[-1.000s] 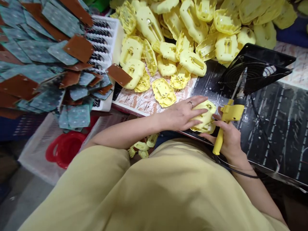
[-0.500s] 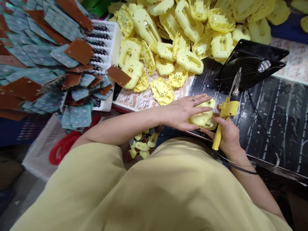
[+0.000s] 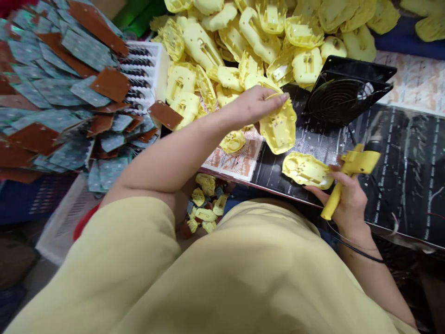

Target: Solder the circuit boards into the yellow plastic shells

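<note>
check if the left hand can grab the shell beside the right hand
Probably not easily: the left hand grips another yellow shell and would likely need freeing first. The lower shell has its left end uncovered, while the right hand, holding the soldering gun, appears to touch its right end.

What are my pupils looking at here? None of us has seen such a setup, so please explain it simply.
There is no robot: these are a person's two bare hands, seen by one camera worn on the head, looking forward and down. The left hand holds a yellow shell over the table. The right hand grips a yellow tool, its fingers at the edge of a second shell. Beyond are heaped shells and a black fan; at picture left, many flat boards.
</note>
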Motion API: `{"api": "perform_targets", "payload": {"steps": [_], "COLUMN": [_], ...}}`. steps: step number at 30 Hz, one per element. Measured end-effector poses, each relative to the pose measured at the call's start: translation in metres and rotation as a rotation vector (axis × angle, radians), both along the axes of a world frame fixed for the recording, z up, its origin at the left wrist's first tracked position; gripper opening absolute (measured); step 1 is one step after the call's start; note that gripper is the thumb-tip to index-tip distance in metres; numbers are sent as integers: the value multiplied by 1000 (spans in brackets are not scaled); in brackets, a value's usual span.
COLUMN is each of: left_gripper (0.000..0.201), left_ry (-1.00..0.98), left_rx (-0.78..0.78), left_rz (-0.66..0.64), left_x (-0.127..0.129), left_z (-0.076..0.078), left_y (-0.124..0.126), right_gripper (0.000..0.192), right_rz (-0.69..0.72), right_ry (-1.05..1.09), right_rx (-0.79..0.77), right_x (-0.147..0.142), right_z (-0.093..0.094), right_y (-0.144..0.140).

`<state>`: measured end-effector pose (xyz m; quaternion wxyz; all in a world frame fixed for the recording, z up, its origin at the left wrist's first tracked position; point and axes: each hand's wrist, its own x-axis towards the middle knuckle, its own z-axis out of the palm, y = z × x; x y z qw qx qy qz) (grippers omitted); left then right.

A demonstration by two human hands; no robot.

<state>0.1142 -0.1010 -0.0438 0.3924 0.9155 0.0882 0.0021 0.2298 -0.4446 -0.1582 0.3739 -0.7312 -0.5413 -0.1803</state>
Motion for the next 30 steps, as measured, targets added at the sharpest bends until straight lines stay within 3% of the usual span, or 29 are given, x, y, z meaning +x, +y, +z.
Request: {"api": "perform_targets", "payload": {"steps": [3, 5, 8, 11, 15, 19, 22, 25, 30], "left_gripper": [59, 48, 40, 37, 44, 52, 51, 61, 52], "left_ry": [128, 143, 37, -40, -7, 33, 55, 26, -81], "left_rx": [134, 255, 431, 655, 861, 848, 756, 614, 511], "left_rz": [-105, -142, -63, -9, -58, -114, -211, -308, -282], "left_x": [20, 32, 35, 11, -42, -67, -61, -52, -52], "left_z": [-17, -30, -39, -32, -21, -35, -49, -54, -51], "left_y": [21, 17, -11, -47, -96, -119, -103, -78, -60], "right_gripper": [57, 62, 65, 60, 52, 36, 33, 37, 36], "right_rz": [-209, -291, -151, 45, 69, 145, 199, 160, 157], "right_ry": [-104, -167, -74, 47, -43, -136, -158, -223, -321], "right_rx": [19, -10, 13, 77, -13, -136, -189, -178, -119], "right_x": [4, 0, -12, -16, 5, 29, 33, 24, 4], "right_z": [-3, -1, 9, 23, 29, 18, 10, 8, 12], "right_y": [-13, -17, -16, -11, -1, 12, 16, 15, 22]}}
